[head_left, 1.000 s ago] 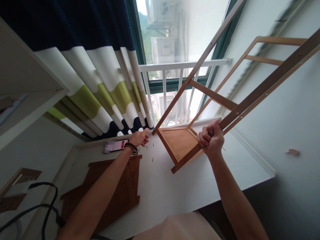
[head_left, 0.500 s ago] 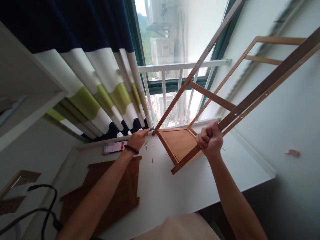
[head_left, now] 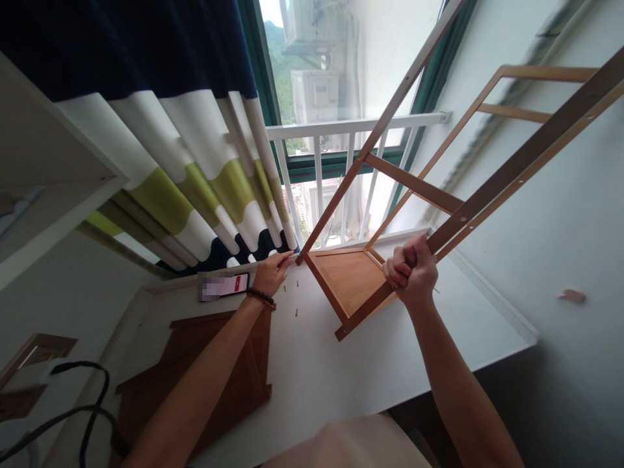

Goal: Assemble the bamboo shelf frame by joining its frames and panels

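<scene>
A brown wooden rack frame (head_left: 409, 180) leans at a slant across the white surface, with a square panel (head_left: 348, 276) fitted near its lower end. My right hand (head_left: 412, 270) is wrapped round one of its long rails, just above that panel. At the frame's lower left corner, my left hand (head_left: 273, 272), with a beaded bracelet on the wrist, pinches something small and thin against the end of the rail. What it is I cannot make out. Several small screws (head_left: 296, 312) lie on the white surface between my left hand and the panel.
A phone (head_left: 224, 286) lies beside my left wrist. More brown wooden panels (head_left: 234, 370) rest under my left forearm. Behind are a striped curtain (head_left: 195, 175) and a white railing (head_left: 351, 127) at the window. Black cables (head_left: 92, 409) hang at lower left.
My left hand has turned slightly at the rail's end, its fingers shifting a little. My right hand keeps its hold, and the frame stays almost where it was. The view has moved slightly.
</scene>
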Demonstrator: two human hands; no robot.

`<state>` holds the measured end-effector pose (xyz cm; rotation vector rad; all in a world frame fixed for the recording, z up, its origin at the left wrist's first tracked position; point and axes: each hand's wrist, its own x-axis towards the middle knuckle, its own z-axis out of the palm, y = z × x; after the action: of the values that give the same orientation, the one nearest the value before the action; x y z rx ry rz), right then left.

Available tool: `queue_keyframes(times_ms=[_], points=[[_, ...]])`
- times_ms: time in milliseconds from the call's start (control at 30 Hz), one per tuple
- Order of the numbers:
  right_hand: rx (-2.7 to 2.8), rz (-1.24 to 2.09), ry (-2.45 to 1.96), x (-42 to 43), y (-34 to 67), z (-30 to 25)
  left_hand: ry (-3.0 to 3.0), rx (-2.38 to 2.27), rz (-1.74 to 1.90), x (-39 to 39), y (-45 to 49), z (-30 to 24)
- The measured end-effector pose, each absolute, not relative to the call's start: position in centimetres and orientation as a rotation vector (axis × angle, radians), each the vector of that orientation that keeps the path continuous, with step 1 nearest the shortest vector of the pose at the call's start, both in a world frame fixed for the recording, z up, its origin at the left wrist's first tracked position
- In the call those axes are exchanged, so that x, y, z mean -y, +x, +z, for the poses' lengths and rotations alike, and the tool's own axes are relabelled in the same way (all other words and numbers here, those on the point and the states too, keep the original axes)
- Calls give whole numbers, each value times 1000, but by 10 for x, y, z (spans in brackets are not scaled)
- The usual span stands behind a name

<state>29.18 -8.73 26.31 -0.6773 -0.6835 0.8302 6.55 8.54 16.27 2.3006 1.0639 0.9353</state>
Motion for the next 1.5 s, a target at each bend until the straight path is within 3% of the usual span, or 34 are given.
queue_keyframes(times_ms=[200, 433, 700, 833, 1067, 1267, 1500], points=[[688, 827, -695, 89, 293, 260, 2383, -1078, 965, -89, 56, 155], [679, 826, -677, 90, 293, 259, 1705, -1255, 671, -81, 69, 167], [679, 825, -663, 92, 293, 257, 1037, -1007, 766, -83, 88, 174], [672, 824, -664, 92, 294, 256, 1242, -1063, 750, -87, 86, 172], [662, 822, -668, 91, 295, 256, 2131, -1094, 723, -87, 74, 179], [670, 825, -686, 91, 294, 258, 2084, -1332, 738, -84, 70, 178], [647, 839, -677, 90, 294, 259, 2467, -1137, 901, -80, 70, 178]])
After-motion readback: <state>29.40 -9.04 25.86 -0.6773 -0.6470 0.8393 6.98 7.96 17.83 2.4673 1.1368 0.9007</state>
